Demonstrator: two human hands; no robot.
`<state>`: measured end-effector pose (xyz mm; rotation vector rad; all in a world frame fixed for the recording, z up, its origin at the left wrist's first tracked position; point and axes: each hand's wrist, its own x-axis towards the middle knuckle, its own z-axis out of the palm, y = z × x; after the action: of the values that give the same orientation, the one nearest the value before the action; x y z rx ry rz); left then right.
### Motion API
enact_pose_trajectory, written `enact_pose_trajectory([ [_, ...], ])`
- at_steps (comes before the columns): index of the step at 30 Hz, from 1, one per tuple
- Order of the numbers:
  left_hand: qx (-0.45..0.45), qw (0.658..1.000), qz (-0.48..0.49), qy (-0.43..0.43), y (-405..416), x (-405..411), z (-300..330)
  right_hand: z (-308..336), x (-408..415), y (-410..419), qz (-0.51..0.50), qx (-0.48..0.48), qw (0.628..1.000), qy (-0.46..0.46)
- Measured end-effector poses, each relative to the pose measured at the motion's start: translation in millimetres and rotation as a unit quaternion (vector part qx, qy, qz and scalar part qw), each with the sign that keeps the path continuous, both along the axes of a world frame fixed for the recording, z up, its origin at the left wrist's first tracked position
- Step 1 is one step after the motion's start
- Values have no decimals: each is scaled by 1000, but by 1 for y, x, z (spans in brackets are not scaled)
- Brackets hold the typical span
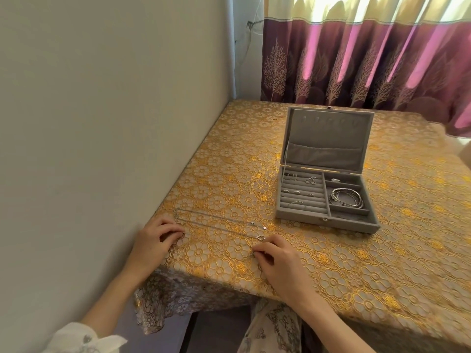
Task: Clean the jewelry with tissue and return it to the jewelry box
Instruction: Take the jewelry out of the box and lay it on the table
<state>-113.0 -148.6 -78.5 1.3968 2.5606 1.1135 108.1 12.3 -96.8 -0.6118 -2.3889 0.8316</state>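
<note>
We see one grey felt-lined jewelry box, lid upright, on the bench under a gold floral lace cloth. Fine silver chains lie stretched near the front edge; their number is hard to make out. Left hand rests with fingers curled at one chain end; right hand pinches the other end. Rings and coiled bracelets fill the compartments

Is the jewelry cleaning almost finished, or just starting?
Early, it seems. The jewelry box is open, with rings and bracelets inside. A thin necklace lies stretched on the table; the left hand and right hand pinch its ends. No tissue shows, so wiping and returning remain.
</note>
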Motion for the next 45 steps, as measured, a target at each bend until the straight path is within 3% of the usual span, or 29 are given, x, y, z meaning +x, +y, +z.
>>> enact_pose_trajectory([
  [9, -25, 999, 24, 7, 0, 3, -1, 2, 2, 1, 5, -27, 1000, -8],
  [14, -110, 994, 21, 4, 1, 0, 3, 6, 5, 3, 16, -54, 998, -20],
  [18, -179, 982, -17, 64, 14, 7, 19, 20, 9, 16, 32, -74, 995, -49],
  [22, -126, 986, -48, 102, 48, 29, 38, 39, 17, 42, 6, -86, 996, -33],
  [27, -97, 983, -139, 67, 110, 58, 43, 60, 29, 87, -29, -84, 996, 7],
  [36, -71, 981, -161, 86, 223, 64, 38, 61, 5, 175, -90, 47, 994, -37],
  [45, -121, 967, -166, 151, 274, 47, 18, 43, -44, 211, -55, 163, 975, -142],
])
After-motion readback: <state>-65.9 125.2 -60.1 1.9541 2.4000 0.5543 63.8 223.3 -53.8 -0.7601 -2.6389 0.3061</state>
